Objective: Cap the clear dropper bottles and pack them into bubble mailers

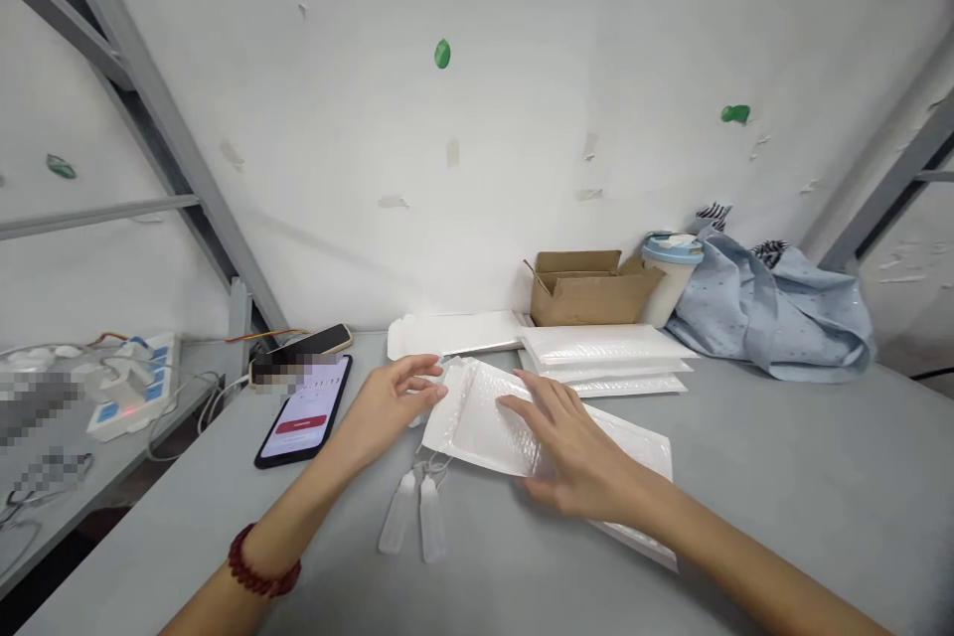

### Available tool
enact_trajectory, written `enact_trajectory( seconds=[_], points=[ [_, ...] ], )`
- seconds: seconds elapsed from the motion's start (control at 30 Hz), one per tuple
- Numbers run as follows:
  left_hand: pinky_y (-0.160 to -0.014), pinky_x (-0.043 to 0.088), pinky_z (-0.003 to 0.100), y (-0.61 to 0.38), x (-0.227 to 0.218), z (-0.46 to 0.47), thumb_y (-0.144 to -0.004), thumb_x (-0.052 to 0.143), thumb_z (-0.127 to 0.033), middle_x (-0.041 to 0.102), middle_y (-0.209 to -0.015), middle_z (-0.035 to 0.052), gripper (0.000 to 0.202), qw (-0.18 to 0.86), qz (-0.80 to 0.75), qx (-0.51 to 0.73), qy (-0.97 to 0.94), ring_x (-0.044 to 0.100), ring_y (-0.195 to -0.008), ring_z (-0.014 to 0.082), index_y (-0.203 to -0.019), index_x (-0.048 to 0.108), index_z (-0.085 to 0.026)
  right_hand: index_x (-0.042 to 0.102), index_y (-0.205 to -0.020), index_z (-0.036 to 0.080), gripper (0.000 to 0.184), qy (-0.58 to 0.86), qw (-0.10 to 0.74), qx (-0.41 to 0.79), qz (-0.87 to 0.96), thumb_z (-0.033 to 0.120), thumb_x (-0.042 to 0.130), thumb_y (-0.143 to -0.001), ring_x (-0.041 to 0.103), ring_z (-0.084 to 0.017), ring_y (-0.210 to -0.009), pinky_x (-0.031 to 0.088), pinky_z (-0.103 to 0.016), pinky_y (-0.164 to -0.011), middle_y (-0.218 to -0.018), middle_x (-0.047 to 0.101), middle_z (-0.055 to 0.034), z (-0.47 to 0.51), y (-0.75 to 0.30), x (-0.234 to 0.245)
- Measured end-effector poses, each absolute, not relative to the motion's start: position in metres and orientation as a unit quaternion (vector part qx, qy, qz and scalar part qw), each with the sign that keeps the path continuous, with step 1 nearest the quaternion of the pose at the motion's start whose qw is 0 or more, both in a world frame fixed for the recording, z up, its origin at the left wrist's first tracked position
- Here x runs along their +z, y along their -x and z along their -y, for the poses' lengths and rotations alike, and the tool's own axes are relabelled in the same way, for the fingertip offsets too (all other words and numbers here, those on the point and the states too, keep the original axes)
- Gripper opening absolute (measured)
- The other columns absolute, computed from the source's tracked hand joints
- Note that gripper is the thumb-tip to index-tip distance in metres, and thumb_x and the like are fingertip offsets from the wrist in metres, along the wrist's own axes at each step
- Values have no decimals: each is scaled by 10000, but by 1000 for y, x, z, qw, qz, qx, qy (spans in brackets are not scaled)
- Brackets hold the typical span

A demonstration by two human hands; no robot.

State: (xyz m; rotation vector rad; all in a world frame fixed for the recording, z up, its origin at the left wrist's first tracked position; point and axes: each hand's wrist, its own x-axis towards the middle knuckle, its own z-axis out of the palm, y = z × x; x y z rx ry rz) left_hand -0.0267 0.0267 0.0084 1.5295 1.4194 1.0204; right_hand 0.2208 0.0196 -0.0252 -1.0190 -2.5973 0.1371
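Note:
A white padded bubble mailer (pixel 496 417) lies at a slant over the grey table, its flap end toward the left. At the flap's upper corner my left hand (pixel 395 402) has its thumb and fingertips closed on the edge. My right hand (pixel 570 442) grips across the mailer's middle, fingers over the top face and thumb at the near edge. Another white bubble mailer (pixel 641 547) shows under its right end. Just below the flap lie two translucent white tags (pixel 397 517) with thin cords, whose upper ends are partly under the mailer.
Behind the hands are a stack of white mailers (pixel 603 348), a flat white box (pixel 454 330), an open brown carton (pixel 596 288), a lidded cup (pixel 669 278) and a light-blue bag (pixel 775 308). A phone (pixel 305 412) and a power strip (pixel 138 383) are on the left.

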Motion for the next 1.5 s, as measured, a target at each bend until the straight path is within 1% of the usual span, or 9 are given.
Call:
enact_trajectory(
  seconds=[0.1, 0.2, 0.43, 0.57, 0.77, 0.93, 1.13, 1.37, 1.5],
  points=[
    [-778, 493, 323, 21, 2, -27, -686, 695, -304, 665, -1070, 116, 479, 431, -556, 395, -591, 639, -897, 226, -1109, 593, -105, 370, -1301, 170, 691, 353, 172, 44, 919, 170, 626, -659, 272, -343, -1255, 294, -531, -998, -1390, 267, -193, -20, -221, -24],
    [-701, 479, 280, 14, 2, -23, -720, 663, -286, 705, -835, 62, 272, 526, -509, 365, -575, 651, -794, 200, -932, 673, -117, 354, -1308, 190, 691, 351, 174, 52, 919, 178, 621, -671, 253, -335, -1275, 291, -526, -1005, -1397, 268, -175, -19, -222, -23],
    [-585, 417, 224, 2, -2, -12, -706, 638, -210, 668, -729, 31, 150, 648, -459, 326, -513, 601, -668, 144, -821, 690, -129, 253, -1358, 218, 815, 346, 179, 93, 916, 402, 682, -689, 270, -339, -1259, 318, -519, -995, -1385, 277, -159, -16, -220, -22],
    [-527, 365, 194, -2, -4, -9, -645, 589, -106, 600, -643, -14, 91, 663, -442, 309, -520, 523, -581, 102, -705, 652, -133, 236, -1355, 205, 821, 322, 190, 73, 925, 295, 671, -664, 318, -337, -1200, 313, -546, -976, -1332, 317, -164, -12, -217, -22],
    [-596, 404, 237, -10, -3, -6, -661, 638, -215, 583, -665, -7, 101, 593, -473, 332, -561, 548, -666, 159, -735, 617, -150, 256, -1337, 181, 790, 300, 203, 43, 931, 205, 623, -638, 334, -330, -1160, 312, -560, -960, -1302, 326, -170, -12, -216, -27],
    [-476, 267, 214, -12, -10, -9, -689, 598, -298, 387, -519, -50, 274, 494, -547, 316, -598, 352, -499, 92, -527, 420, -166, 322, -1289, 169, 707, 280, 204, 17, 938, 170, 603, -641, 367, -328, -1139, 305, -570, -950, -1270, 377, -167, -11, -215, -28],
    [-435, 194, 213, -7, -11, -15, -697, 549, -300, 257, -497, -63, 358, 439, -556, 284, -647, 251, -466, 76, -491, 275, -196, 355, -1264, 166, 602, 253, 267, 17, 930, 70, 523, -694, 467, -265, -1050, 415, -453, -872, -1151, 509, -136, -14, -217, -30],
    [-489, 364, 205, 26, 14, -15, -802, 490, -344, 530, -568, -22, 264, 462, -456, 114, -752, 505, -512, 116, -620, 542, -159, 364, -1259, 194, 585, 287, 287, 7, 914, 65, 530, -713, 509, -268, -988, 461, -434, -804, -1113, 542, -128, -20, -221, -26],
    [-519, 389, 201, 41, 25, -10, -769, 495, -241, 595, -612, -9, 183, 400, -465, 3, -790, 549, -565, 133, -791, 657, -160, 360, -1262, 194, 596, 314, 272, 9, 910, 87, 557, -710, 508, -276, -990, 463, -431, -801, -1120, 534, -128, -23, -223, -27]
  ],
)
